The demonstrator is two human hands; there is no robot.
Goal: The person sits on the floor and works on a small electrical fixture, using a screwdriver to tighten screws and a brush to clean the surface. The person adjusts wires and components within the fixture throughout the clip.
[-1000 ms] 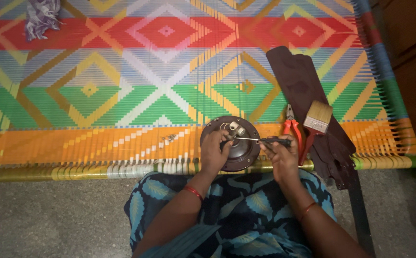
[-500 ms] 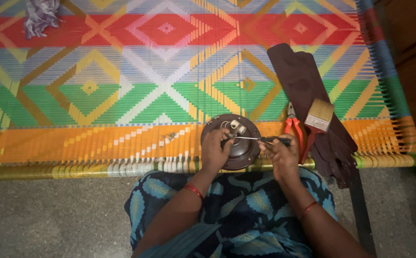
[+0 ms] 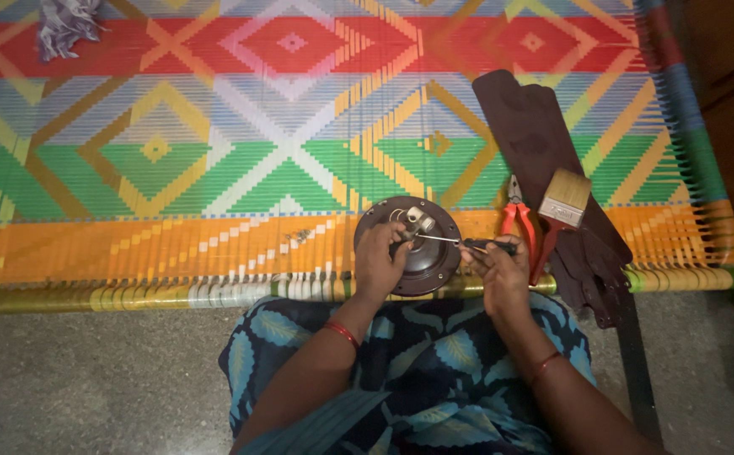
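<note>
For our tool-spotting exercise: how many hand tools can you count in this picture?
3. A screwdriver is in the right hand, its tip on the round dark housing. Red-handled pliers and a paintbrush lie just right of it. Others may be hidden.

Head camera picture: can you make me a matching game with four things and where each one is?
Things:
1. screwdriver
2. round dark motor housing
3. paintbrush
4. red-handled pliers

Places:
A. lying on the dark fan blades, bristles towards the far side
B. gripped in the right hand, tip over the housing
C. on the edge of the woven cot, steadied by the left hand
D. flat on the cot between the housing and the paintbrush

Pairs: 1-B, 2-C, 3-A, 4-D
</note>
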